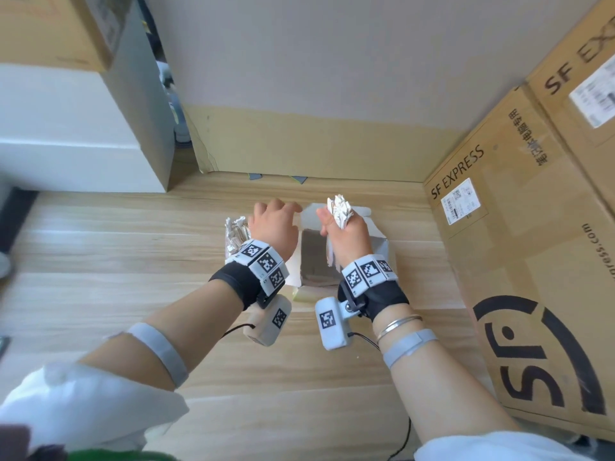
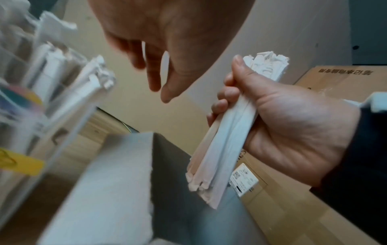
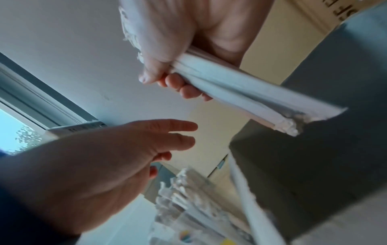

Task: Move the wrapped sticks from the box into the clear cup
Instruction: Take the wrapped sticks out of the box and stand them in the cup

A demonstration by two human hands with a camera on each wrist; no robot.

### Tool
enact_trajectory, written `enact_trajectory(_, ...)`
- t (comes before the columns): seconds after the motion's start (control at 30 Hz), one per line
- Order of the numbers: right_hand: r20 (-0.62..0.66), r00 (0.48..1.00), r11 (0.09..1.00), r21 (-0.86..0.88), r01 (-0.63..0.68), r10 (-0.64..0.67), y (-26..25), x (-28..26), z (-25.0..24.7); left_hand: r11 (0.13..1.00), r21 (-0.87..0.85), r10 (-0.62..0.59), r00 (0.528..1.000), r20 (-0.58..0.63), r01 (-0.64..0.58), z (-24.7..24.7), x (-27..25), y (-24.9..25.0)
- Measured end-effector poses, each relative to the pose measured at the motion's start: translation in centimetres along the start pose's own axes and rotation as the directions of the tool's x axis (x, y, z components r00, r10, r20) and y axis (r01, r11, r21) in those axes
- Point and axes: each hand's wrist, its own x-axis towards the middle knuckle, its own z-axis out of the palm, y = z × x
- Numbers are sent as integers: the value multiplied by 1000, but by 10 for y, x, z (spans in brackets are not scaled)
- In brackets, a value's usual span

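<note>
My right hand (image 1: pixel 336 227) grips a bundle of white paper-wrapped sticks (image 1: pixel 339 207), held upright just above the open white box (image 1: pixel 379 242). The same bundle (image 2: pixel 222 140) shows in the left wrist view, with thumb and fingers curled round its middle. The box's inside looks grey and dim; I cannot tell what lies in it. Left of the box stands the clear cup (image 2: pixel 31 106) with several wrapped sticks (image 1: pixel 234 232) in it, partly hidden by my left wrist. My left hand (image 1: pixel 278 211) hovers between cup and box, fingers relaxed, holding nothing.
Large SF Express cartons (image 1: pixel 532 234) stand close on the right. A white block (image 1: pixel 83 134) with a brown carton on top sits at the left rear. A cardboard sheet (image 1: pixel 316 144) leans on the back wall. Wooden surface (image 1: pixel 133 261) stretches left and near me.
</note>
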Motion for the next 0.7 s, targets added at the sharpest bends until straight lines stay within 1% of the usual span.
enact_trajectory(0.03,1,1000,999,17,31,-31,-5,1,5,999,43,-7,998,-60,9,-5,-2,-6)
enact_trajectory(0.07,0,998,998,35,61,-61,-11,3,10,997,68,-35,997,-69,40,-11,-3,-14)
enact_trajectory(0.13,1,994,991,72,112,-112,-21,6,21,989,87,-121,993,15,119,-20,-3,-30)
enact_trajectory(0.2,11,989,981,127,148,-150,-32,8,31,980,79,-192,975,114,183,-22,0,-46)
enact_trajectory(0.27,24,982,966,186,179,-187,-42,11,41,984,-9,-175,970,170,179,-22,4,-58)
enact_trajectory(0.33,43,975,952,232,202,-218,-50,13,53,985,-92,-134,979,156,149,-25,5,-65)
enact_trajectory(0.43,94,965,933,294,209,-246,-55,13,72,978,-148,-128,982,137,148,-32,6,-73)
enact_trajectory(0.5,127,964,939,287,190,-233,-52,13,83,975,-169,-120,983,141,144,-35,5,-77)
enact_trajectory(0.6,178,971,971,204,124,-161,-36,13,95,973,-195,-97,984,148,126,-36,5,-83)
enact_trajectory(0.7,159,986,987,160,31,-57,-24,13,97,975,-193,-86,986,146,114,-36,7,-86)
